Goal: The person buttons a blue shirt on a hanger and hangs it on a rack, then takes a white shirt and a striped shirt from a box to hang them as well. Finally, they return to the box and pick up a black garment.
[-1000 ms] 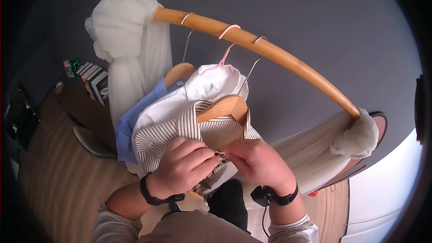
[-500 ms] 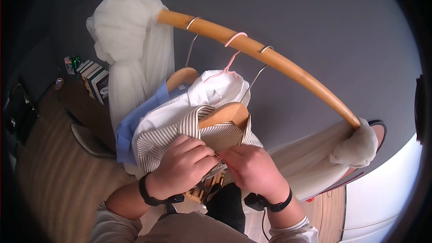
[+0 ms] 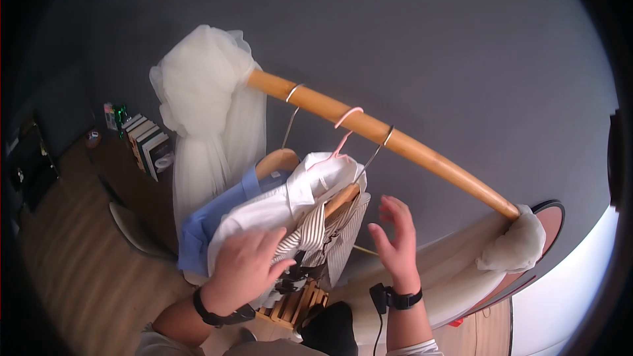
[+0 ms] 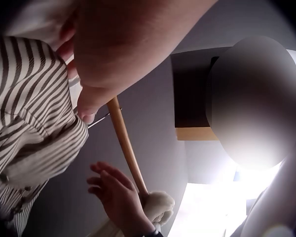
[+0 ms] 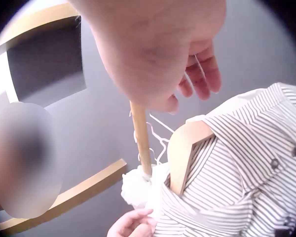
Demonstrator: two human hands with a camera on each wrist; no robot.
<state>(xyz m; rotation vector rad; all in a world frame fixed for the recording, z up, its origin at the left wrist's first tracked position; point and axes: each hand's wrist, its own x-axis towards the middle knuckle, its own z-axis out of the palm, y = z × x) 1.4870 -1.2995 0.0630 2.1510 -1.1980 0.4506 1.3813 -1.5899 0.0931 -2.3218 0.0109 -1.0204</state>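
The striped shirt (image 3: 344,234) hangs on a wooden hanger (image 3: 341,199), turned side-on, its hook over the wooden rod (image 3: 422,155). Beside its collar is my left hand (image 3: 245,267), thumb and fingers apart; whether it touches the cloth is unclear. My right hand (image 3: 397,244) is raised to the right of the shirt, fingers spread and holding nothing. In the right wrist view buttons show on the striped shirt (image 5: 227,163). Behind it hang a white shirt (image 3: 264,207) on a pink hanger (image 3: 339,145) and a blue shirt (image 3: 198,227) on a wooden hanger (image 3: 277,161).
White tulle (image 3: 198,92) wraps the rod's left end, and more tulle (image 3: 517,240) its right end. A slatted wooden crate (image 3: 285,310) stands below the shirts. Books (image 3: 146,145) stand on a dark surface at left. A round-edged mirror (image 3: 552,221) is at right.
Both hands have left the front of the striped shirt and moved apart, right hand to the right, left hand slightly left. The striped shirt has turned side-on. The head view has shifted upward.
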